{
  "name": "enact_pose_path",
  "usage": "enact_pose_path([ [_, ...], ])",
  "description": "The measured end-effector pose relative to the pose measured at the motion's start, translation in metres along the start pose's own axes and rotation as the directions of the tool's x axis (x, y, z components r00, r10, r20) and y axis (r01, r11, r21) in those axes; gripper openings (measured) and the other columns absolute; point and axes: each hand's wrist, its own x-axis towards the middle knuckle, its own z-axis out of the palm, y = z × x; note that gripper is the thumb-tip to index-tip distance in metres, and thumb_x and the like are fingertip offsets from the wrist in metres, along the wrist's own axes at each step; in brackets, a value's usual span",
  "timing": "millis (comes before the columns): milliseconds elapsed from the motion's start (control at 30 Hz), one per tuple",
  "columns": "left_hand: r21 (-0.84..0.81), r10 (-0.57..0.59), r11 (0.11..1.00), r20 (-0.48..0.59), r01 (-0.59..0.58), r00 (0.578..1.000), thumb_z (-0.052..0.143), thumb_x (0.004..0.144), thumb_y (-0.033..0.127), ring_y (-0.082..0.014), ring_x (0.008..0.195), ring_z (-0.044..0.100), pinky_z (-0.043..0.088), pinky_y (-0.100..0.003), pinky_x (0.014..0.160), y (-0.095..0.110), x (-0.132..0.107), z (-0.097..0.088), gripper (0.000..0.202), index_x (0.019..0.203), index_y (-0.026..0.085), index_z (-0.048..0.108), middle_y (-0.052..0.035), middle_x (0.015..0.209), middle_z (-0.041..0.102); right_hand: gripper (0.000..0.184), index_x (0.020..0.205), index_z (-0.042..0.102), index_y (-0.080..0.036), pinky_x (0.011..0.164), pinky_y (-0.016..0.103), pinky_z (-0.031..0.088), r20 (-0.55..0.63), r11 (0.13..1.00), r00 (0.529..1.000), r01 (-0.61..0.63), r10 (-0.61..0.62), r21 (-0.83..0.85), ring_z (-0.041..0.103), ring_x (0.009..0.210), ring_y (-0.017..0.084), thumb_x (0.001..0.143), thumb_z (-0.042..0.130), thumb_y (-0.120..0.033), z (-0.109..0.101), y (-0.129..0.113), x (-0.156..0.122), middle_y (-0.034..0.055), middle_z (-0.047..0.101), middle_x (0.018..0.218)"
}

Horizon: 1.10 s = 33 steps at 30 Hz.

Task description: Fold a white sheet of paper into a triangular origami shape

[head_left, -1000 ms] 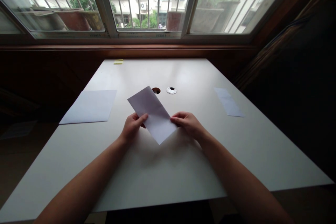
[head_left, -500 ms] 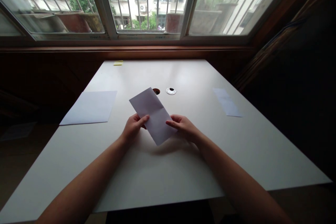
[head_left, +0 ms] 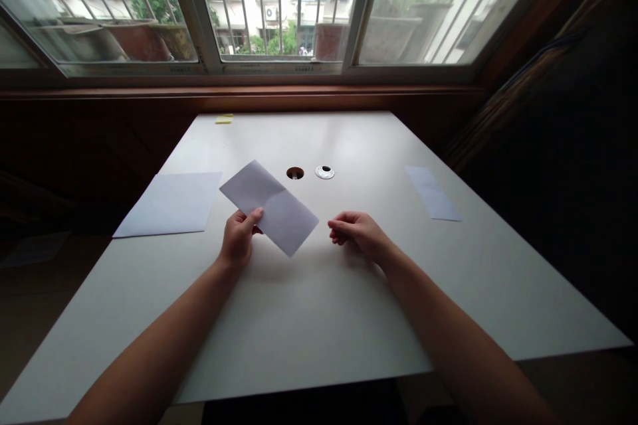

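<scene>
A creased white sheet of paper (head_left: 279, 212) is tilted above the middle of the table, gripped at its near left edge by my left hand (head_left: 239, 236). The thumb lies on top of the paper and the other fingers are mostly hidden beneath it. Just right of the paper's corner, apart from it, is my right hand (head_left: 356, 232). Its fingers are curled with the thumb against them, and nothing shows in them.
On the white table (head_left: 309, 332) lie a stack of white paper (head_left: 169, 206) at left, a creased paper strip (head_left: 432, 194) at right and yellow sticky notes (head_left: 224, 119) at the far edge. A round hole (head_left: 295, 173) sits beside its white cover (head_left: 325, 172). Beyond is a barred window (head_left: 279, 6).
My right hand has let go of the paper and moved slightly right. My left hand has carried the paper left and turned it, uncovering the round hole.
</scene>
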Motion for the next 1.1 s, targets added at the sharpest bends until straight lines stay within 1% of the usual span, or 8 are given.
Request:
enact_pose_path([
  [167,-0.033,-0.056,0.998,0.1,0.06,0.993,0.077,0.07,0.036,-0.0105,0.059,0.055,0.041,-0.021,0.053,-0.001,0.001,0.001,0.027,0.082,0.014,0.067,0.0,0.07,0.063,0.037,0.088,0.069,-0.017,0.07,0.03,0.053,-0.091,0.991,0.988,0.129,-0.126,0.025,0.066,0.073,0.017,0.076,0.074,-0.051,0.003,0.002,0.003,0.0059,0.071,0.079],
  [300,0.047,-0.15,0.989,0.336,0.143,0.93,0.077,0.072,0.038,-0.012,0.057,0.056,0.044,-0.024,0.058,-0.003,-0.007,0.007,0.029,0.084,0.013,0.068,-0.0023,0.07,0.065,0.043,0.106,0.068,-0.021,0.071,0.029,0.052,0.02,0.995,0.995,0.095,-0.095,0.034,0.066,0.084,0.018,0.078,0.071,-0.053,0.023,0.0,-0.002,0.0048,0.072,0.094],
  [400,0.118,-0.187,0.982,0.435,0.15,0.881,0.076,0.074,0.042,-0.0157,0.063,0.061,0.047,-0.027,0.063,-0.003,-0.012,0.01,0.033,0.087,0.013,0.068,-0.0038,0.071,0.066,0.042,0.098,0.072,-0.018,0.068,0.028,0.05,0.119,0.999,0.992,0.032,-0.03,-0.012,0.066,0.081,0.02,0.074,0.075,-0.052,0.036,-0.003,-0.008,0.0055,0.072,0.092],
  [533,0.137,-0.161,0.984,0.439,0.111,0.884,0.071,0.078,0.047,-0.0165,0.07,0.061,0.048,-0.027,0.066,-0.002,-0.013,0.014,0.036,0.096,0.015,0.067,-0.0038,0.08,0.067,0.042,0.097,0.074,-0.015,0.073,0.032,0.05,0.182,0.999,0.983,-0.039,0.034,0.025,0.067,0.081,0.022,0.07,0.08,-0.046,0.039,-0.001,-0.009,0.0074,0.074,0.093],
  [667,0.151,-0.155,0.983,0.41,0.101,0.899,0.067,0.082,0.051,-0.0152,0.073,0.06,0.047,-0.023,0.063,-0.002,-0.014,0.02,0.034,0.092,0.018,0.066,-0.0027,0.083,0.066,0.038,0.098,0.074,-0.017,0.08,0.034,0.05,0.085,0.994,0.994,0.057,-0.065,0.098,0.067,0.086,0.022,0.072,0.079,-0.044,0.036,0.004,-0.002,0.0068,0.074,0.099],
  [767,0.14,-0.166,0.983,0.415,0.118,0.895,0.067,0.081,0.052,-0.0189,0.081,0.064,0.05,-0.027,0.07,-0.003,-0.02,0.028,0.038,0.099,0.019,0.067,-0.005,0.092,0.069,0.038,0.097,0.074,-0.018,0.08,0.035,0.051,0.052,0.988,0.995,0.082,-0.09,0.127,0.067,0.085,0.023,0.071,0.08,-0.045,0.036,0.007,0.001,0.0067,0.075,0.098],
  [933,0.036,-0.141,0.99,0.375,0.138,0.916,0.063,0.086,0.048,-0.0229,0.098,0.065,0.05,-0.034,0.089,-0.008,-0.03,0.036,0.047,0.124,0.021,0.06,-0.0078,0.113,0.07,0.039,0.1,0.073,-0.018,0.081,0.036,0.052,0.09,0.993,0.993,0.072,-0.081,0.096,0.068,0.087,0.024,0.072,0.078,-0.046,0.042,0.009,0.0,0.0072,0.074,0.099],
  [1100,0.042,-0.198,0.98,0.359,0.196,0.912,0.065,0.085,0.05,-0.0245,0.095,0.066,0.052,-0.034,0.085,-0.005,-0.031,0.035,0.049,0.122,0.019,0.061,-0.0087,0.11,0.071,0.04,0.095,0.075,-0.016,0.08,0.039,0.053,0.123,0.998,0.991,0.059,-0.06,0.016,0.068,0.087,0.027,0.071,0.079,-0.048,0.043,0.011,0.0,0.0093,0.075,0.097],
])
